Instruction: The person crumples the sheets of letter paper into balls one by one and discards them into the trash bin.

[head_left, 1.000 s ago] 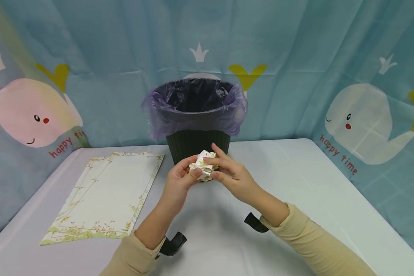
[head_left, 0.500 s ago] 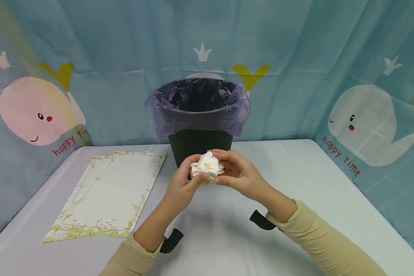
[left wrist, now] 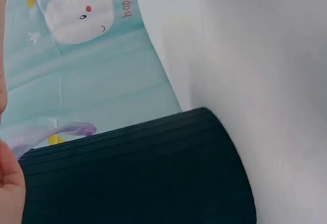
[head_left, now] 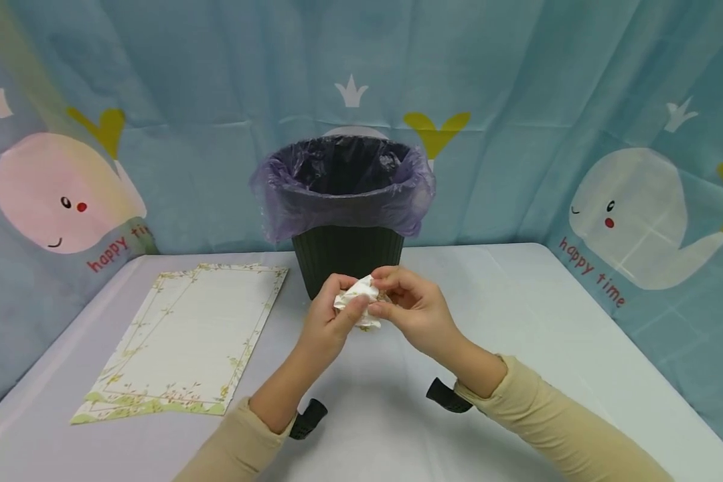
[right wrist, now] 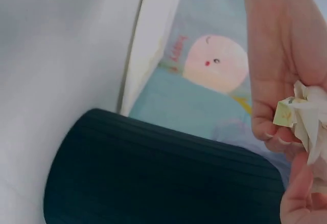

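Between both hands, in front of the bin, is a crumpled ball of white paper (head_left: 361, 289) with bits of green and yellow print. My left hand (head_left: 327, 321) holds it from the left, thumb across its near side. From the right, the fingers and thumb of my right hand (head_left: 418, 311) pinch its edge. The right wrist view shows the crumpled paper (right wrist: 309, 119) with creased folds and a pale green corner sticking out. In the left wrist view only slivers of the hands appear at the left edge, and the paper is out of sight.
Just beyond the hands stands a dark ribbed trash bin (head_left: 346, 251), lined with a purple plastic bag (head_left: 349, 211). Flat sheets of floral-bordered paper (head_left: 187, 335) overlap on the white table (head_left: 488, 321) at left. A blue whale-print curtain (head_left: 217, 181) encloses the back and sides.
The paper ball has been turned and squeezed between the hands, showing a different, more uneven side. Both hands have dipped slightly, and the right fingers have shifted on the paper.
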`<state>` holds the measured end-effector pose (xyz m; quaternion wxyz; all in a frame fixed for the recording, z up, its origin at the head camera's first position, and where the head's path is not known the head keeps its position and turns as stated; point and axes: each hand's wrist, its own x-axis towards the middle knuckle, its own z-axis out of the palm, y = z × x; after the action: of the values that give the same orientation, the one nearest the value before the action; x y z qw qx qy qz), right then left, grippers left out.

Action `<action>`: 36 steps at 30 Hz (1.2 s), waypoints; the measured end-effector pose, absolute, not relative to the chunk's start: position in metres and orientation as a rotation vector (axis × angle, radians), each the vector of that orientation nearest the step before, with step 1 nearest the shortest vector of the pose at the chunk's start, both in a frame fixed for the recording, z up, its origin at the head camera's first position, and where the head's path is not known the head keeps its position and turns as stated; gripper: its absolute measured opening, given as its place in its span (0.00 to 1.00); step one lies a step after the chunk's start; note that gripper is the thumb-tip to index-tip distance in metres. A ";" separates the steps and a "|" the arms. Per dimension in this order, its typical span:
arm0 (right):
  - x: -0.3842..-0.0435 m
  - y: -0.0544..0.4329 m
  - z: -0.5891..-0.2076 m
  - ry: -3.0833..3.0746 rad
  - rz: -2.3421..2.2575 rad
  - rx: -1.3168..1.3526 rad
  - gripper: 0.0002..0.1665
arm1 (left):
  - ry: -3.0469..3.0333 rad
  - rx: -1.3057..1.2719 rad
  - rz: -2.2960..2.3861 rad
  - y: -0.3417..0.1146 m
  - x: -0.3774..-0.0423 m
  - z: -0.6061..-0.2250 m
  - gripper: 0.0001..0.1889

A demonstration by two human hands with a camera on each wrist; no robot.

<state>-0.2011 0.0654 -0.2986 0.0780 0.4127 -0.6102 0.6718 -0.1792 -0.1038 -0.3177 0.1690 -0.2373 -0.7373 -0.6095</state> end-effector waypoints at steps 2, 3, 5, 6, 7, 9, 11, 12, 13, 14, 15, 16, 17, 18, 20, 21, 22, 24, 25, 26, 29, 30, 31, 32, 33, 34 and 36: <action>-0.201 0.063 -0.300 -1.813 2.018 1.218 0.28 | -2.083 -0.617 -1.750 -0.102 -0.180 -0.317 0.09; -0.202 0.063 -0.301 -1.822 2.011 1.212 0.29 | -2.078 -0.594 -1.753 -0.101 -0.180 -0.317 0.07; -0.202 0.064 -0.300 -1.873 1.979 1.220 0.30 | -2.074 -0.553 -1.756 -0.100 -0.181 -0.314 0.06; -0.202 0.065 -0.299 -1.913 1.950 1.238 0.30 | -2.074 -0.540 -1.760 -0.100 -0.181 -0.312 0.06; -0.202 0.066 -0.298 -1.953 1.912 1.258 0.31 | -2.083 -0.526 -1.754 -0.100 -0.181 -0.310 0.06; -0.203 0.066 -0.297 -2.017 1.810 1.285 0.31 | -2.120 -0.509 -1.741 -0.101 -0.180 -0.306 0.07; -0.203 0.066 -0.296 -2.021 1.718 1.300 0.30 | -2.184 -0.496 -1.730 -0.101 -0.178 -0.302 0.08; -0.204 0.065 -0.297 -2.005 1.682 1.295 0.29 | -2.221 -0.497 -1.725 -0.102 -0.177 -0.301 0.08; -0.204 0.065 -0.297 -1.982 1.654 1.282 0.28 | -2.263 -0.502 -1.719 -0.103 -0.176 -0.299 0.09; -0.205 0.064 -0.298 -1.958 1.637 1.268 0.26 | -2.302 -0.515 -1.718 -0.104 -0.175 -0.297 0.09; -0.206 0.064 -0.299 -1.934 1.629 1.259 0.25 | -2.338 -0.534 -1.714 -0.105 -0.175 -0.296 0.10; -0.207 0.064 -0.299 -1.915 1.640 1.252 0.24 | -2.377 -0.548 -1.712 -0.107 -0.174 -0.294 0.11; -0.208 0.065 -0.300 -1.905 1.678 1.247 0.23 | -2.410 -0.571 -1.707 -0.110 -0.173 -0.292 0.13; -0.208 0.065 -0.299 -1.905 1.713 1.242 0.22 | -2.442 -0.604 -1.707 -0.113 -0.173 -0.291 0.15; -0.210 0.068 -0.298 -1.914 1.802 1.230 0.20 | -2.486 -0.696 -1.719 -0.121 -0.171 -0.288 0.18; -0.210 0.069 -0.297 -1.927 1.856 1.217 0.19 | -2.509 -0.741 -1.710 -0.125 -0.171 -0.286 0.21; -0.210 0.071 -0.296 -1.943 1.914 1.199 0.19 | -2.518 -0.781 -1.708 -0.129 -0.170 -0.285 0.22; -0.210 0.073 -0.294 -1.981 2.004 1.159 0.21 | -2.492 -0.846 -1.753 -0.135 -0.169 -0.284 0.24; -0.210 0.074 -0.293 -2.000 2.055 1.140 0.21 | -2.478 -0.851 -1.803 -0.136 -0.168 -0.284 0.25; -0.210 0.075 -0.292 -2.016 2.106 1.126 0.23 | -2.467 -0.841 -1.838 -0.137 -0.167 -0.284 0.25; -0.211 0.077 -0.289 -2.053 2.210 1.100 0.25 | -2.407 -0.817 -1.976 -0.138 -0.165 -0.283 0.27; -0.211 0.078 -0.287 -2.060 2.241 1.097 0.26 | -2.394 -0.816 -2.022 -0.138 -0.165 -0.283 0.27; -0.212 0.078 -0.286 -2.063 2.270 1.098 0.26 | -2.377 -0.824 -2.052 -0.138 -0.165 -0.283 0.28; -0.213 0.079 -0.286 -2.063 2.288 1.103 0.26 | -2.360 -0.835 -2.066 -0.139 -0.165 -0.284 0.29; -0.213 0.079 -0.285 -2.063 2.306 1.105 0.25 | -2.336 -0.847 -2.090 -0.140 -0.166 -0.285 0.30; -0.214 0.079 -0.285 -2.060 2.324 1.112 0.24 | -2.314 -0.853 -2.113 -0.140 -0.167 -0.286 0.32; -0.215 0.079 -0.285 -2.051 2.361 1.127 0.22 | -2.269 -0.841 -2.148 -0.138 -0.168 -0.289 0.37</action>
<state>-0.2149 0.0788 -0.2849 -0.0914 0.3375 -0.6144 0.7073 -0.1678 -0.1380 -0.2888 -0.0470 -0.2598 -0.7004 -0.6631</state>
